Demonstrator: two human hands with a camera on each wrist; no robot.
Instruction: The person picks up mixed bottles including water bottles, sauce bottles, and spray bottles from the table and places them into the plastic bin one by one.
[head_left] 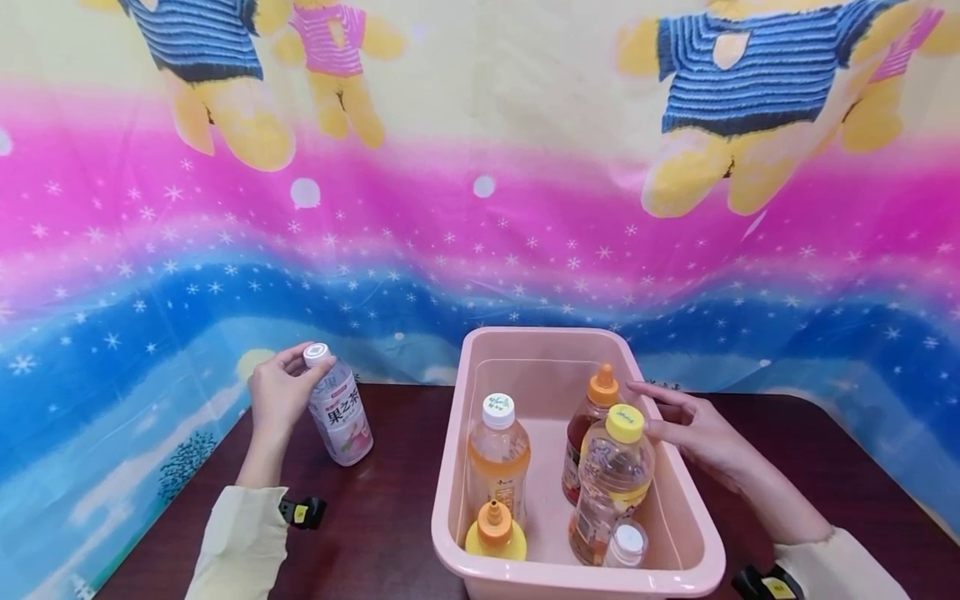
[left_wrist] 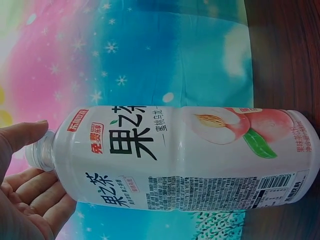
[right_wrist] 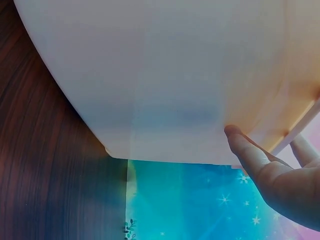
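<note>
My left hand point(head_left: 281, 387) pinches a peach tea bottle point(head_left: 343, 417) at its neck, just under the white cap. In the left wrist view the tea bottle's white label point(left_wrist: 170, 150) carries a peach picture, and the thumb and fingers lie on either side of the neck. The bottle is over the dark table, left of a pink plastic tub point(head_left: 547, 335); whether its base touches the table I cannot tell. On the tub's right rim is my right hand point(head_left: 705, 437), holding it with a finger point(right_wrist: 250, 150) against the outer wall, beside a yellow-capped bottle point(head_left: 615, 479).
Inside the tub stand a white-capped orange drink bottle point(head_left: 498, 454), a yellow squeeze bottle point(head_left: 495, 537), a red bottle with an orange nozzle point(head_left: 592, 408) and a small white-capped bottle point(head_left: 627, 543). A printed cloth point(head_left: 480, 233) hangs behind the dark table point(head_left: 390, 517).
</note>
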